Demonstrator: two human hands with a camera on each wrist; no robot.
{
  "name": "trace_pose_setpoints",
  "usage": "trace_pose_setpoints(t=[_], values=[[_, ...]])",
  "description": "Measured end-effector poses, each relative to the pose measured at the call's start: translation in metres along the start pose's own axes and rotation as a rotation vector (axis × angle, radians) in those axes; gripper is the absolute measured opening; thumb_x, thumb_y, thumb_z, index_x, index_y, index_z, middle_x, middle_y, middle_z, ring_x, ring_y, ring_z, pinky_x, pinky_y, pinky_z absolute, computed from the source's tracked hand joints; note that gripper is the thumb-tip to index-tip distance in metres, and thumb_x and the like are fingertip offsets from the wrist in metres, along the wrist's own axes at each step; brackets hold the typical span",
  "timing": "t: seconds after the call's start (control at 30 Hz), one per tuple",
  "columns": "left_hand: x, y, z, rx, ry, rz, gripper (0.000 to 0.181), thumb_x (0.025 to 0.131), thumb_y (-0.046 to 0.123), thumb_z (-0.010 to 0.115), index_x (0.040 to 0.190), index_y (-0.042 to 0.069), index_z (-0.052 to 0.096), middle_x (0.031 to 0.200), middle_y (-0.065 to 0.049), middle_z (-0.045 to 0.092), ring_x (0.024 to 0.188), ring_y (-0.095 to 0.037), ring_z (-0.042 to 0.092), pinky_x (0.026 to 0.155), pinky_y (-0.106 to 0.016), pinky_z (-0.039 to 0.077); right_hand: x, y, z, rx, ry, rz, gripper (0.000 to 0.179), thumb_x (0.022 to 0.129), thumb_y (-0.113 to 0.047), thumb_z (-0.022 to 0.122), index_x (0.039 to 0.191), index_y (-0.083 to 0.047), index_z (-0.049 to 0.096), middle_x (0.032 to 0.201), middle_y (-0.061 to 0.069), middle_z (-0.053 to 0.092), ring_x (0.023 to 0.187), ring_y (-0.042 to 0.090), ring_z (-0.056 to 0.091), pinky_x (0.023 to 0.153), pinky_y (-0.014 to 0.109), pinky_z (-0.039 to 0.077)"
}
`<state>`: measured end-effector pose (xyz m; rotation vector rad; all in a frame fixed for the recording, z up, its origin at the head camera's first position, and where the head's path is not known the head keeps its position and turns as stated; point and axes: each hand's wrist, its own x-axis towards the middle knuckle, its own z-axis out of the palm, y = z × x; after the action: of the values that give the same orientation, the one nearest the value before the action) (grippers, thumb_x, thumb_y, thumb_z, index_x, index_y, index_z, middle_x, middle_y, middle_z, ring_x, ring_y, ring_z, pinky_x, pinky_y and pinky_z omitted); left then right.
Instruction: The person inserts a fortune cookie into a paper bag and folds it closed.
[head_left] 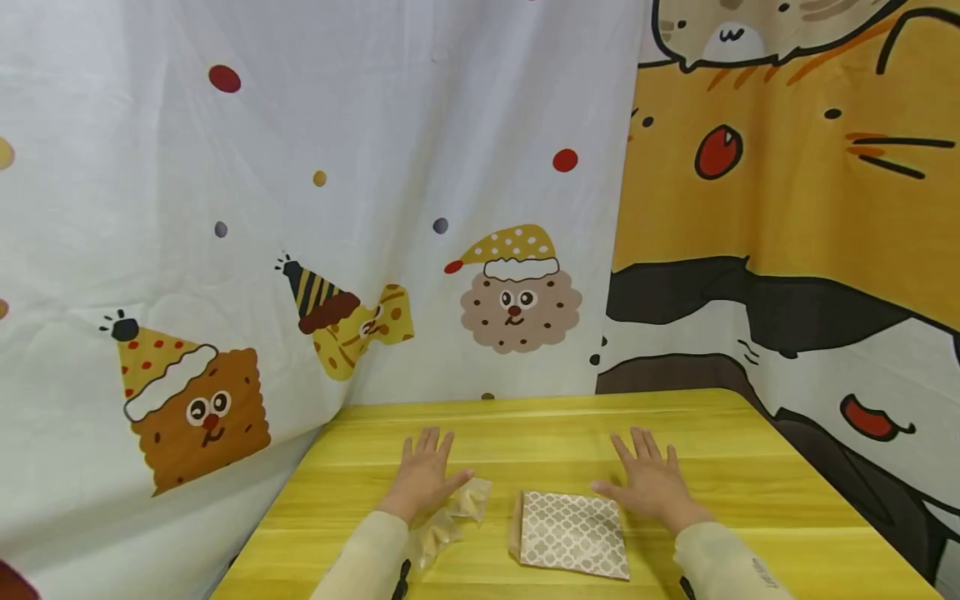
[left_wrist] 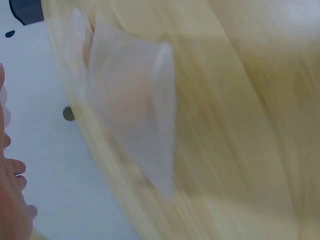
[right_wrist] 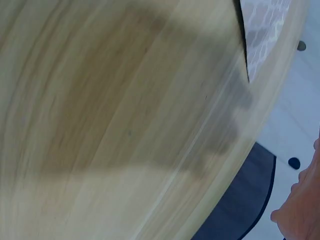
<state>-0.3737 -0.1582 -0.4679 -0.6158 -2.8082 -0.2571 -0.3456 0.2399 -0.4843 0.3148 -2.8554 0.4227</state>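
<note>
My left hand is spread with straight fingers over the table, beside two small clear plastic packets. One packet lies just right of its thumb, and the other packet lies nearer my wrist; their pale contents are too blurred to name. In the left wrist view a packet shows large and translucent. My right hand is also spread, holding nothing, at the upper right of a folded paper bag with a white-and-beige lattice pattern. A corner of the bag appears in the right wrist view.
The yellow wood-grain table has a rounded far edge. Behind it hangs a white curtain with cartoon biscuits and dots. An orange, white and dark cartoon cloth hangs on the right.
</note>
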Motion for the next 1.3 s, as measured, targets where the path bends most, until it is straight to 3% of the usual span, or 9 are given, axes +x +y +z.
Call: trace_pose_setpoints(t=[0.47, 0.77, 1.0, 1.3], values=[[0.009, 0.04, 0.01, -0.15, -0.082, 0.049, 0.086, 0.095, 0.063, 0.05, 0.155, 0.005, 0.029, 0.158, -0.022, 0.026, 0.147, -0.037, 0.02, 0.116, -0.06, 0.017, -0.001, -0.027, 0.014, 0.061, -0.066, -0.046, 0.101, 0.084, -0.073, 0.059, 0.153, -0.004, 0.034, 0.157, 0.03, 0.021, 0.143, 0.049, 0.018, 0.109, 0.073, 0.008], [0.008, 0.061, 0.018, -0.365, -0.14, 0.037, 0.084, 0.094, 0.056, 0.06, 0.156, 0.009, 0.029, 0.158, -0.017, 0.029, 0.144, -0.038, 0.027, 0.113, -0.058, 0.027, -0.007, -0.049, 0.027, 0.174, -0.146, -0.084, 0.097, 0.083, -0.066, 0.066, 0.152, -0.004, 0.037, 0.155, 0.027, 0.029, 0.141, 0.048, 0.027, 0.11, 0.07, 0.014], [0.007, 0.076, 0.021, -0.515, -0.177, 0.04, 0.078, 0.094, 0.047, 0.065, 0.153, 0.007, 0.034, 0.155, -0.018, 0.034, 0.14, -0.041, 0.034, 0.108, -0.06, 0.033, -0.008, -0.061, 0.035, 0.206, -0.205, -0.139, 0.107, 0.076, -0.072, 0.069, 0.151, -0.002, 0.037, 0.152, 0.028, 0.033, 0.137, 0.049, 0.032, 0.11, 0.069, 0.02], [0.0, 0.088, 0.029, -0.527, -0.214, 0.056, 0.073, 0.089, 0.033, 0.075, 0.148, 0.005, 0.043, 0.149, -0.019, 0.043, 0.135, -0.041, 0.041, 0.106, -0.06, 0.036, -0.013, -0.066, 0.038, 0.16, -0.262, -0.167, 0.117, 0.065, -0.074, 0.074, 0.15, -0.002, 0.039, 0.15, 0.027, 0.036, 0.135, 0.05, 0.035, 0.106, 0.07, 0.024]])
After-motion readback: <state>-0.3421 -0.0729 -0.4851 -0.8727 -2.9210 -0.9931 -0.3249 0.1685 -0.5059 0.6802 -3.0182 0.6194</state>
